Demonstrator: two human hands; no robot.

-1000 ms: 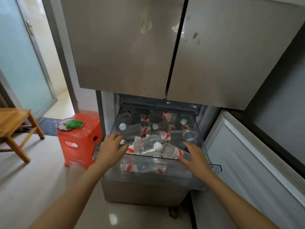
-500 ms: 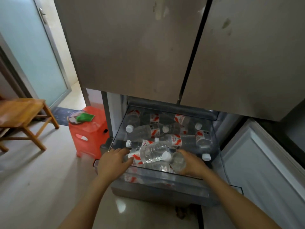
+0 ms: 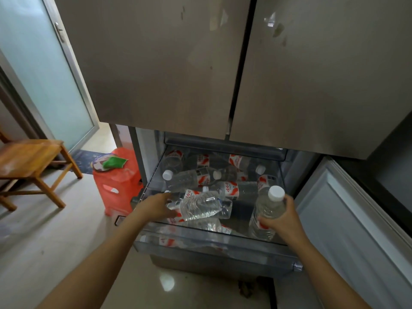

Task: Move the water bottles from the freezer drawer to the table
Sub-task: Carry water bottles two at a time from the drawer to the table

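Standing upright at the drawer's (image 3: pixel 211 244) 4 o'clock corner, 1 bottle (image 3: pixel 268 208) is gripped low on its body by the right hand (image 3: pixel 283 220). The fingers (image 3: pixel 264 222) are clenched round clear ribbed plastic, and the white cap is uppermost. The next pick looks to be the lying bottle (image 3: pixel 200 205) at 7 o'clock. Its long axis runs 9 to 3 o'clock on top of the pile, and the left hand (image 3: pixel 156 207) is nearer, touching its 9 o'clock end. I cannot tell whether that hand has closed on it. A grasp across the body should suit. Thin crinkled walls and red-and-white labels mark the other bottles (image 3: pixel 189 178), heaped crosswise in the transparent hard-walled drawer. The wooden tabletop (image 3: pixel 29 152) stands well apart at 9 o'clock, past a red stool (image 3: pixel 116 186).
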